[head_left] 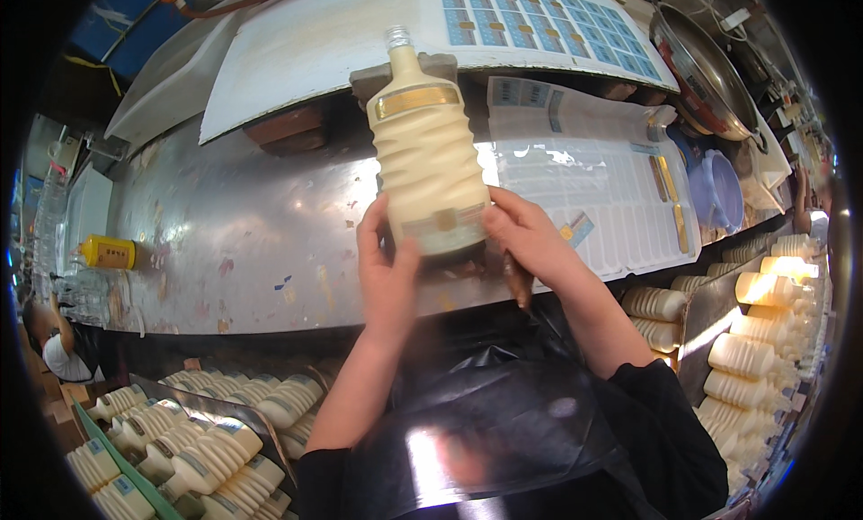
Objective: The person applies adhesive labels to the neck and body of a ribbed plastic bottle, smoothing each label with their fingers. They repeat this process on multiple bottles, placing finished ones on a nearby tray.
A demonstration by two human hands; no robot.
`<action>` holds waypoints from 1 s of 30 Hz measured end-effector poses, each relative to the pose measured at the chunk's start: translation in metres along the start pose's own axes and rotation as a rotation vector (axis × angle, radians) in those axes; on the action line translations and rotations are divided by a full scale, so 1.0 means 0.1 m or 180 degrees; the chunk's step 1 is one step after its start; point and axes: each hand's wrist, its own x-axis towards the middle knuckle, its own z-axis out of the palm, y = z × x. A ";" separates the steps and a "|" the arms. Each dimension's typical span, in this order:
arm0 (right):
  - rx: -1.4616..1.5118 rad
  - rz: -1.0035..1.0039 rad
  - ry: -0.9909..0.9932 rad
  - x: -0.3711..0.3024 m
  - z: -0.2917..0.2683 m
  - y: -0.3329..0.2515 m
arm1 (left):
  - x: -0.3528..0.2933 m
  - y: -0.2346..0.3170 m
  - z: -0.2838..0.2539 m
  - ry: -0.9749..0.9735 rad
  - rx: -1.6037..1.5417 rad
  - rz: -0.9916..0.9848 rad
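Observation:
A cream, wavy-ribbed bottle [430,156] lies between my hands, its neck pointing away from me. A gold label crosses its shoulder, and a pale see-through label sits near its base. The bottle's upper part rests against a grey-brown block [361,78]. My left hand [387,266] is closed around the left side of the base, slightly blurred. On the other side my right hand [529,234] grips the base with thumb and fingers. A brown, pointed tool [517,282] sticks out below the right palm; its kind is hard to make out.
A sheet of blue labels [539,21] lies on the white board [315,48]. Right of the bottle is a mostly stripped label sheet [620,192], near a purple basin [716,192]. A yellow bottle [108,252] lies at left. Crates of cream bottles [211,453] flank me.

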 end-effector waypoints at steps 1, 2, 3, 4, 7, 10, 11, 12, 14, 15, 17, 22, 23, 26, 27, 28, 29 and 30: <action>0.0087 -0.0081 0.0051 -0.01 -0.02 0.00 | -0.02 0.00 0.00 -0.0091 0.0092 0.0169; 0.0175 -0.0161 0.0100 -0.02 -0.06 0.00 | -0.03 0.00 -0.01 -0.0180 0.0187 0.0337; 0.0162 -0.0179 0.0140 -0.03 -0.11 0.01 | -0.05 -0.01 -0.01 -0.0281 0.0269 0.0496; 0.0152 -0.0196 0.0177 -0.04 -0.16 0.02 | -0.05 -0.01 -0.04 -0.0254 0.0889 0.0681; -0.0029 -0.0032 0.0294 -0.02 -0.23 0.11 | 0.02 -0.05 -0.08 -0.0037 0.2023 0.1203; 0.0315 0.0235 0.0302 -0.04 -0.15 0.02 | 0.04 -0.01 -0.10 0.0095 0.2568 0.1573; 0.0382 0.0243 0.0255 -0.03 -0.15 0.02 | 0.04 0.02 -0.08 0.0137 0.2649 0.1675; 0.0453 0.0252 0.0219 -0.01 -0.16 0.02 | 0.05 0.06 -0.05 0.0169 0.2726 0.1777; 0.0521 0.0306 0.0176 0.01 -0.15 0.04 | 0.04 0.10 -0.02 0.0236 0.2848 0.1912; 0.0519 0.0343 0.0178 0.02 -0.15 0.06 | 0.03 0.11 -0.01 0.0264 0.2886 0.1952; 0.0521 0.0373 0.0181 0.04 -0.15 0.07 | 0.03 0.14 0.01 0.0300 0.2923 0.1994; 0.0501 0.0417 0.0213 0.03 -0.13 0.03 | 0.02 0.15 0.00 0.0339 0.2941 0.2051; 0.0472 0.0393 0.0189 0.03 -0.13 0.03 | 0.02 0.13 0.00 0.0341 0.2921 0.2029; 0.0414 0.0318 0.0172 0.01 -0.15 0.02 | 0.03 0.09 -0.02 0.0285 0.2867 0.1925; 0.0406 0.0306 0.0207 -0.02 -0.16 -0.01 | 0.03 0.09 -0.03 0.0219 0.2844 0.1853; 0.0400 0.0294 0.0245 -0.04 -0.17 -0.03 | 0.03 0.08 -0.04 0.0151 0.2820 0.1781; 0.0361 0.0265 0.0196 -0.04 -0.17 -0.03 | 0.03 0.07 -0.07 0.0105 0.2737 0.1662; 0.0318 0.0238 0.0180 -0.07 -0.18 -0.04 | 0.03 0.06 -0.10 0.0032 0.2634 0.1545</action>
